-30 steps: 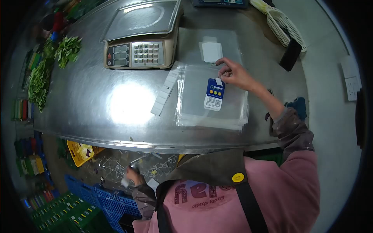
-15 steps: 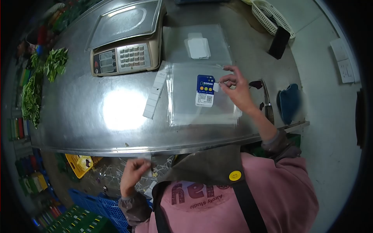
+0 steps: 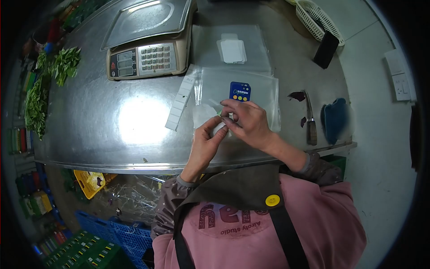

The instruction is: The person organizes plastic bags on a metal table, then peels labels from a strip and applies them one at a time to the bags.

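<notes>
My left hand [image 3: 206, 144] and my right hand [image 3: 249, 122] meet above a stack of clear plastic bags [image 3: 272, 94]. Fingertips of both are pinched together. A small white label [image 3: 231, 115] shows at my right fingers. What my left thumb and finger pinch is mostly hidden. Beside my left fingers a pale, whitish sheet [image 3: 204, 114] lies over the bags, with a speck of green near it. The blue printed label [image 3: 240, 91] with yellow round faces is on the top bag, its lower part covered by my right hand.
Behind stand a scale [image 3: 156, 60] and blank white cards [image 3: 232, 51] on another bag. A strip of white labels [image 3: 181, 98] lies left. At right are a knife [image 3: 311, 125], a blue cloth [image 3: 335, 120], a black phone-like object [image 3: 326, 49] and a white basket [image 3: 309, 18]. Leafy greens [image 3: 66, 66] lie far left.
My left hand has risen from below the table edge to the bags. My right hand has moved left and down from the blue label to meet it, now partly covering that label.
</notes>
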The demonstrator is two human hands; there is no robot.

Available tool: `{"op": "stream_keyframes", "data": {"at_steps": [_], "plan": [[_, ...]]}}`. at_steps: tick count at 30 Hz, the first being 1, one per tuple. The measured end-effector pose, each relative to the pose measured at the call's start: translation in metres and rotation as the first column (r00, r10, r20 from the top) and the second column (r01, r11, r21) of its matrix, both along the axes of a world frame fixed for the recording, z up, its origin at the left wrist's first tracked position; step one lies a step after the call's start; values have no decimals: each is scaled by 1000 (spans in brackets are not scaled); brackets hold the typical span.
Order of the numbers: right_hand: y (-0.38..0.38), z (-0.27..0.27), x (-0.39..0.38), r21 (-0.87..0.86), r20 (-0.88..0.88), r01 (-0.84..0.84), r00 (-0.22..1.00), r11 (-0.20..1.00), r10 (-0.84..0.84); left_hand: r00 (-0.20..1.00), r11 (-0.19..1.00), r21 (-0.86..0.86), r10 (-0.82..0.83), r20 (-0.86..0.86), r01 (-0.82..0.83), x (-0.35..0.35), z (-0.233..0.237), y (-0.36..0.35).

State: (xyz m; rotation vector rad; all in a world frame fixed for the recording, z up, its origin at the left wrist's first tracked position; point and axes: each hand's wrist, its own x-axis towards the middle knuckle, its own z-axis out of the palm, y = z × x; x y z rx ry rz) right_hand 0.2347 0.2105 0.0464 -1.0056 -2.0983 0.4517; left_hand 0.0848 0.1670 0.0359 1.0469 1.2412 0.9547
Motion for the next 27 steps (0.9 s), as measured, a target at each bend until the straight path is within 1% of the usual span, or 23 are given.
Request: {"op": "stream_keyframes", "data": {"at_steps": [1, 2, 3, 4, 6, 7, 8, 9, 10, 11, 12, 16, 17, 18, 19, 21, 22, 23, 25, 26, 27], "plan": [[-1, -1, 1, -2, -1, 1, 1000, 1000, -1, 998, 1000, -10, -5, 58, 6, 1, 1, 0], [-2, -2, 2, -178, -108, -15, 994, 984, -5, 998, 1000, -13, -5, 59, 6, 1, 1, 0], [-3, -3, 4, -347, -211, -48, 977, 937, -28, 993, 998, -56, 24, 115, -18, 1, 0, 0], [-1, -3, 7, -350, -209, -48, 977, 935, -28, 984, 994, -99, 56, 169, -39, 1, 0, 0], [7, 0, 15, -570, -390, -43, 893, 820, -224, 982, 993, -107, 69, 174, -51, 2, 1, 0], [9, 2, 17, -571, -389, -41, 893, 820, -225, 981, 992, -111, 80, 177, -61, 3, 2, 1], [11, 4, 20, -606, -361, -38, 903, 794, -232, 981, 992, -111, 77, 178, -58, 3, 1, 1], [12, 4, 21, -640, -334, -34, 912, 767, -239, 985, 994, -107, 49, 164, -31, 2, -1, 2], [13, 4, 21, -640, -335, -30, 910, 768, -244, 989, 995, -104, 19, 149, -3, 1, -2, 3], [13, 3, 22, -683, -330, -99, 925, 724, -185, 989, 995, -103, 12, 148, 3, 2, -2, 4], [13, 2, 23, -722, -329, -164, 936, 672, -125, 994, 996, -91, -1, 109, 11, 3, -3, 4], [14, -2, 27, -754, -289, -161, 952, 637, -101, 998, 994, -80, -67, 17, 69, 9, -8, 8], [17, -3, 31, -720, -225, -56, 962, 692, -157, 997, 994, -83, -70, 19, 72, 9, -14, 9], [21, -4, 36, -674, -164, 50, 963, 737, -216, 995, 996, -45, -78, -67, 75, 8, -23, 10], [28, -10, 42, -676, -162, 52, 963, 735, -217, 985, 997, -6, -82, -152, 82, 7, -30, 11], [47, -33, 55, -731, -210, 175, 862, 660, -462, 982, 998, 2, -54, -179, 55, 7, -41, 14], [54, -42, 58, -696, -162, 237, 869, 678, -469, 978, 1000, 12, -23, -206, 26, 6, -47, 15], [60, -50, 58, -695, -161, 238, 868, 679, -470, 978, 1000, 12, -25, -205, 28, 6, -55, 16], [69, -60, 53, -617, -126, 280, 887, 736, -443, 903, 985, 157, 1, -430, 74, 5, -67, 17], [73, -63, 49, -618, -127, 279, 887, 735, -444, 902, 985, 156, 0, -431, 75, 5, -69, 17], [75, -64, 43, -560, -18, 310, 923, 768, -385, 888, 983, 150, -22, -459, 102, 4, -69, 17]]}}
